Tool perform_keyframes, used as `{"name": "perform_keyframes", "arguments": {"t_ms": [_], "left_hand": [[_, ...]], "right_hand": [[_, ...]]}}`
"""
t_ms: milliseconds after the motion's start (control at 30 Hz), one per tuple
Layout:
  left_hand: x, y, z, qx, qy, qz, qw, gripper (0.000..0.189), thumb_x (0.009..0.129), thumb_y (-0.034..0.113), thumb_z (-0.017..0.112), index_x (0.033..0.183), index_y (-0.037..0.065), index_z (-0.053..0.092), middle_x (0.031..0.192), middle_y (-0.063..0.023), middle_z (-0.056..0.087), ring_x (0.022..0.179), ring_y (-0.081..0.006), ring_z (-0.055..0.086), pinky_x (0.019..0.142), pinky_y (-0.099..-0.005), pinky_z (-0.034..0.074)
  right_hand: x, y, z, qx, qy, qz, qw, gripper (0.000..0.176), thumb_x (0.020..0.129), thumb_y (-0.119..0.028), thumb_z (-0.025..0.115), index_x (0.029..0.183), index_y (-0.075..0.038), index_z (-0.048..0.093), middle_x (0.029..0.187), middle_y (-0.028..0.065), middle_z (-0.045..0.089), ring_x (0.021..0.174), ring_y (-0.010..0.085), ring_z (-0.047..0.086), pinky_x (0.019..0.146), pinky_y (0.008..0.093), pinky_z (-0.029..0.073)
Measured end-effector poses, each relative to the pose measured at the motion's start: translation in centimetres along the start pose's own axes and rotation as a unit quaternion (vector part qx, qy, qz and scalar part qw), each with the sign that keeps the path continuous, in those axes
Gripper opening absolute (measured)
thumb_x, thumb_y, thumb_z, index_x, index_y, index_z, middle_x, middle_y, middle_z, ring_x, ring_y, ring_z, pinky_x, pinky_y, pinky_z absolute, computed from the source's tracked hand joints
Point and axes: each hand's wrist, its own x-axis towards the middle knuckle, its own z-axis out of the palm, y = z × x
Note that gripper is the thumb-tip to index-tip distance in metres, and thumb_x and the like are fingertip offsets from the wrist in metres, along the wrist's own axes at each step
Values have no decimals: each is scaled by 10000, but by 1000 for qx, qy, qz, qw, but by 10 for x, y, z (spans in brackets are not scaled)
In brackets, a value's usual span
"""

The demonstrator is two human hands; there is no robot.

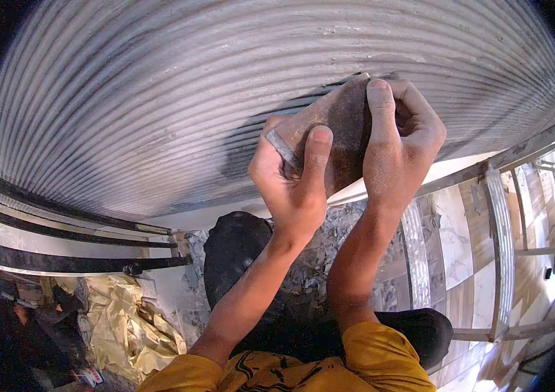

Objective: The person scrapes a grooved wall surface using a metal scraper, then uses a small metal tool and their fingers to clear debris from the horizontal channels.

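Note:
A dusty brown sheet that looks like sandpaper (345, 124) is held up between my two hands, its right part darker than its left. My left hand (300, 173) grips the lower left side, thumb lying across the front. A narrow grey strip (283, 149) shows at the left palm, partly covered by the fingers. At the upper right edge, my right hand (402, 127) pinches the sheet between thumb and curled fingers. Right behind it rises a ribbed grey-white panel (179, 91), with dark shadow in the grooves around the hands. Pale dust coats both hands.
Grey flakes of debris (317, 242) litter the floor below, between my dark-clothed knees. Dark metal bars (81, 261) run along the left. Crumpled gold-coloured sheeting (130, 323) lies at lower left. A metal frame (501, 248) stands over patterned tiles at right.

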Motion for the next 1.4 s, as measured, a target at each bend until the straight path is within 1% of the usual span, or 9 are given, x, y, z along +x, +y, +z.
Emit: {"name": "perform_keyframes", "arguments": {"t_ms": [733,933,1033,1100,1200,1267,1300,1333,1400], "left_hand": [[2,-1,5,16,22,48,998,203,914,161,671,952,-27,602,838,-9,588,778,-68,508,706,-225,420],[0,1,7,-3,37,-5,999,177,915,147,666,935,-13,594,828,14,574,761,-58,493,694,-222,412],[-5,-3,4,-35,24,-43,998,207,923,120,640,1074,-14,593,1004,-48,629,928,-119,564,849,-281,455],[-7,-7,1,-42,-8,-52,998,288,964,139,561,1213,-6,540,1085,-49,619,979,-157,580,874,-307,462],[-2,-7,1,-29,92,13,995,250,932,192,650,1052,-9,563,948,-43,607,839,-97,549,723,-245,443],[12,26,1,16,104,0,994,252,948,174,617,1096,-14,539,1010,-71,615,905,-121,567,767,-278,460],[8,16,-15,-28,43,29,998,247,952,135,599,1130,-19,524,1016,-73,617,938,-132,563,814,-314,461],[2,11,-11,-29,38,30,998,247,952,135,599,1130,-19,524,1016,-73,617,938,-132,563,814,-314,461],[-7,4,2,-145,144,-17,979,226,949,114,592,1118,-25,536,1039,-74,620,949,-147,566,840,-327,458]], "right_hand": [[2,-2,2,-9,10,-15,1000,219,862,-111,648,714,45,606,547,6,488,552,49,403,510,242,344],[6,-12,5,-74,11,-24,997,218,830,-139,668,690,24,628,535,90,547,479,136,479,516,298,386],[6,-18,5,-146,18,-45,988,217,807,-147,675,664,7,621,562,119,584,471,225,532,515,338,408],[6,-20,3,-194,18,-110,975,238,843,-123,679,692,49,614,549,-23,497,546,33,425,509,203,348],[3,-36,11,-100,-14,-166,981,221,833,-136,689,690,23,634,539,-4,520,524,38,449,495,212,366],[2,-48,23,-40,-20,-192,980,211,830,-150,696,687,-4,645,535,-6,515,508,37,448,484,223,370],[0,-53,22,-63,-40,-179,981,201,797,-173,667,668,-68,555,602,117,556,504,319,540,480,385,428],[-1,-48,19,-63,-35,-178,981,201,797,-173,667,668,-68,555,602,117,556,504,319,540,480,385,428],[-8,-24,13,-31,-48,-135,989,161,839,-90,673,719,12,639,554,-24,524,535,32,463,493,221,370]]}}
